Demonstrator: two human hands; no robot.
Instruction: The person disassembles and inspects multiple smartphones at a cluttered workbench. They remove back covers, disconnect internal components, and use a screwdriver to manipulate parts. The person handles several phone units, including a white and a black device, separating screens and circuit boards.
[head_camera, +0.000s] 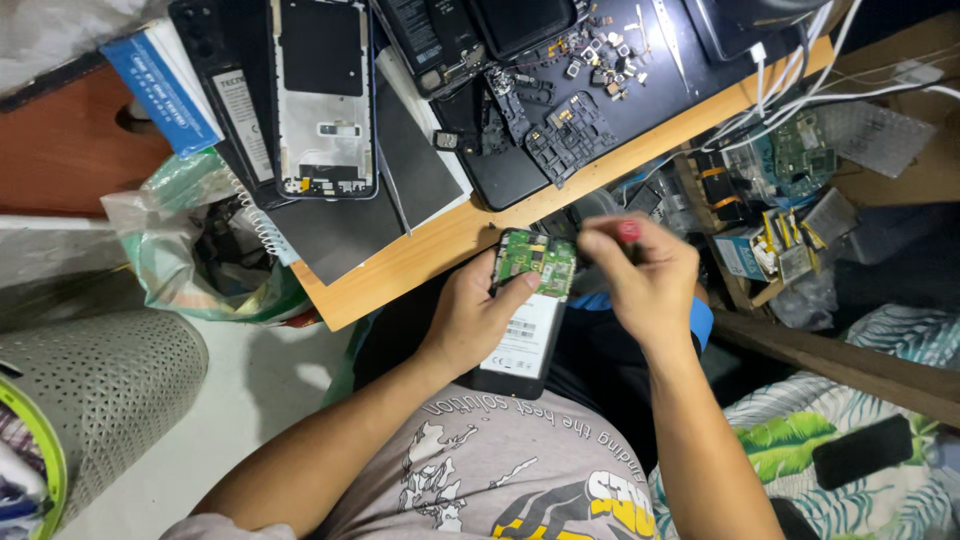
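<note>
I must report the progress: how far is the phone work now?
Done: the opened phone has no back cover, its green board exposed. In hand: the left hand grips it while the right hand works a red-tipped tool there. Left: loose parts lie on the table.

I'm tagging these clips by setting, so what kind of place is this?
Probably a small phone-repair workbench. The left hand holds an opened phone with its green board bared, the right hand pinches a red-capped tool, and loose phone parts and a phone frame cover the wooden table.
</note>
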